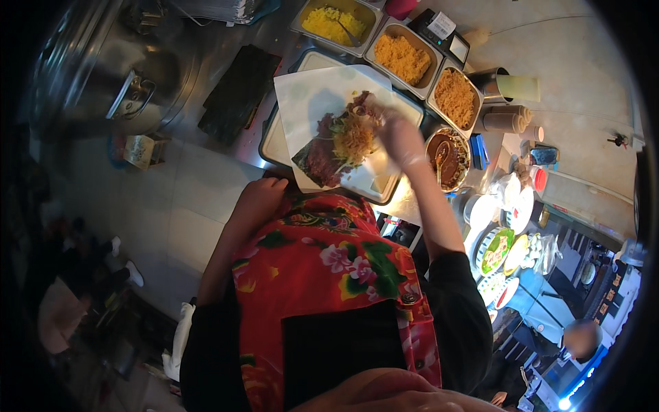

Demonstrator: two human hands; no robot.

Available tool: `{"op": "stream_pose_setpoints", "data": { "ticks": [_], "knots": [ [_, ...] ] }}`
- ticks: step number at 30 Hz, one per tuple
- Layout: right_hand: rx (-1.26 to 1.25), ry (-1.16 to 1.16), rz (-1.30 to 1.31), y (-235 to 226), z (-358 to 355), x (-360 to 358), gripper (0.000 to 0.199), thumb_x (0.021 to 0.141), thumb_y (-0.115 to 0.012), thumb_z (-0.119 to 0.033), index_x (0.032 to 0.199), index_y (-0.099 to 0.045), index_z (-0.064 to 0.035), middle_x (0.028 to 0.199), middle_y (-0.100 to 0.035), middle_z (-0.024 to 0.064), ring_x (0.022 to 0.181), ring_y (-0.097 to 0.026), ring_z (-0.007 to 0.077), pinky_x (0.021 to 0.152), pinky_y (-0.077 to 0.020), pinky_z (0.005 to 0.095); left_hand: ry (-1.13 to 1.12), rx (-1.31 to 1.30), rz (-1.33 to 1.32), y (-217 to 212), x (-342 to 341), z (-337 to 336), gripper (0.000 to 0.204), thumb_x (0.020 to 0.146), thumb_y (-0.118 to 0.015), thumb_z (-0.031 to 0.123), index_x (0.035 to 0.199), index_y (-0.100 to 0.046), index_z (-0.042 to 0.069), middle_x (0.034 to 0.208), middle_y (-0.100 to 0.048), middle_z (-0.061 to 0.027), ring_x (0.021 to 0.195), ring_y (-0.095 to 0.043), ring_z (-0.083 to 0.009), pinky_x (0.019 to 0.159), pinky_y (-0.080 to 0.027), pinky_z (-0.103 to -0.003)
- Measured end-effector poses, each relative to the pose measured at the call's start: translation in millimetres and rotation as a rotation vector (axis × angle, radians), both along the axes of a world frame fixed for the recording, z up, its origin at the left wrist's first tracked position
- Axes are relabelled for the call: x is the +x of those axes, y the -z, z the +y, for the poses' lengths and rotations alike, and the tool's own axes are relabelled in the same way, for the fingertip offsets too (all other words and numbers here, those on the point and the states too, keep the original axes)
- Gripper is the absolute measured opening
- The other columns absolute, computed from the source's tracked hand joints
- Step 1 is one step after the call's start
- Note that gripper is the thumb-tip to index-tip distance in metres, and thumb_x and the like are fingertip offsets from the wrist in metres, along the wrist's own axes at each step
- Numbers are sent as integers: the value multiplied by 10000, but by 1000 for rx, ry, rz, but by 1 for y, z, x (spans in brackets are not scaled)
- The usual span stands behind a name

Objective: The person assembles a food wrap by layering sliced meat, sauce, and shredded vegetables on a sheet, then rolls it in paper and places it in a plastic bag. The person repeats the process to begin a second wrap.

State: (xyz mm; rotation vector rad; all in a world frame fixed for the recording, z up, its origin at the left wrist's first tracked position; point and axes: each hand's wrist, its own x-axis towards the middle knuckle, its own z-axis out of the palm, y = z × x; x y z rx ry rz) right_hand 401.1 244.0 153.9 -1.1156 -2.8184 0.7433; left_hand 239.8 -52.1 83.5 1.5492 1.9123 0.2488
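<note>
Purple rice (321,161) lies spread over a dark green sheet (306,173) on white paper (296,103), all on the tray (272,141) in front of me, pale orange shreds (355,145) heaped across it; layering looks well along to me, the sheet lying open, though what's left I can't tell. Its long axis slants from near left to far right, neither end a clear front. Blurred, my right hand (401,141) hangs over the right side, its grip unreadable, while my left hand (266,193) sits by the near edge, and I can't tell that grip either.
</note>
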Motion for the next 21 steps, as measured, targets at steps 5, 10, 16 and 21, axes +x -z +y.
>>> {"op": "stream_pose_setpoints", "data": {
  "ticks": [5, 10, 16, 21],
  "knots": [
    [315, -14, -191, 18, 158, -51, 310, 903, -591, -182, 1159, -686, -35, 986, -715, 227, 974, -686, 390, 864, -552, 452, -76, -162, -10, -2, 6, 8, 243, 922, -528, 146, 1130, -613, 53, 1032, -664, -174, 975, -640, -378, 838, -518, -468],
    [81, -246, -359, 69, 200, -72, 273, 855, -639, -185, 1092, -713, -70, 1048, -698, 219, 966, -676, 380, 871, -531, 441, -221, -80, -43, -3, 18, 5, 168, 894, -550, 117, 1039, -593, 43, 984, -657, -192, 932, -653, -390, 780, -529, -487],
    [191, -367, -31, 84, 200, -68, 342, 821, -651, -144, 1153, -701, -83, 907, -719, 191, 846, -701, 334, 813, -544, 393, -186, -16, -17, -9, 30, 11, 211, 884, -557, 108, 1077, -598, 36, 977, -657, -186, 943, -651, -381, 790, -530, -471],
    [-421, 157, 192, 73, 211, -49, 438, 800, -680, -95, 1231, -661, -23, 821, -688, 102, 719, -646, 158, 676, -514, 303, -235, -97, -22, -13, 22, 13, 255, 924, -525, 144, 1145, -608, 49, 1033, -666, -190, 971, -644, -388, 827, -523, -475]
  ]
}}
